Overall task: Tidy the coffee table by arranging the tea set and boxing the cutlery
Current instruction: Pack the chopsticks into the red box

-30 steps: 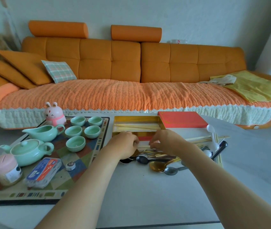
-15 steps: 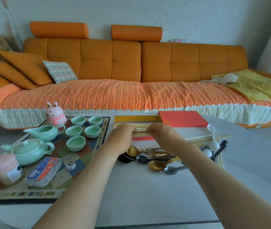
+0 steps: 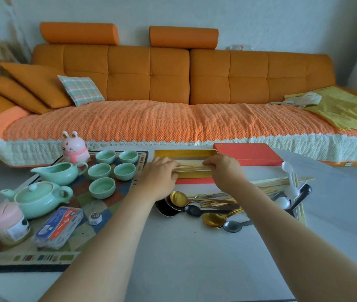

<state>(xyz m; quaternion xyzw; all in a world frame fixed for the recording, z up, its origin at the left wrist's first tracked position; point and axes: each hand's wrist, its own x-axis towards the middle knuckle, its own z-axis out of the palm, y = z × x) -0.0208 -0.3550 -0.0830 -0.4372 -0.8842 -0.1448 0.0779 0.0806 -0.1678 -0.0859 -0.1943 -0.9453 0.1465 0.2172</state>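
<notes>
My left hand (image 3: 161, 175) and my right hand (image 3: 224, 170) each grip one end of a bundle of wooden chopsticks (image 3: 191, 167), held over the open gold-lined box (image 3: 184, 153). Its red lid (image 3: 248, 156) lies to the right. Gold, black and silver spoons (image 3: 208, 211) lie in a heap on the table in front of the box, with more chopsticks (image 3: 282, 183) and white plastic spoons (image 3: 288, 171) to the right. A mint-green teapot (image 3: 39, 198), pitcher (image 3: 58, 173) and several cups (image 3: 112, 171) stand on the patterned mat (image 3: 99, 219) at left.
A pink rabbit figure (image 3: 74, 147), a pink-lidded jar (image 3: 5, 223), a blue-and-red toothpick box (image 3: 58, 226) and a small round cap (image 3: 95, 217) also sit on the mat. An orange sofa (image 3: 173, 118) runs along the table's far side.
Both hands lifted the chopstick bundle from the cutlery heap and carried it away from me, over the open box.
</notes>
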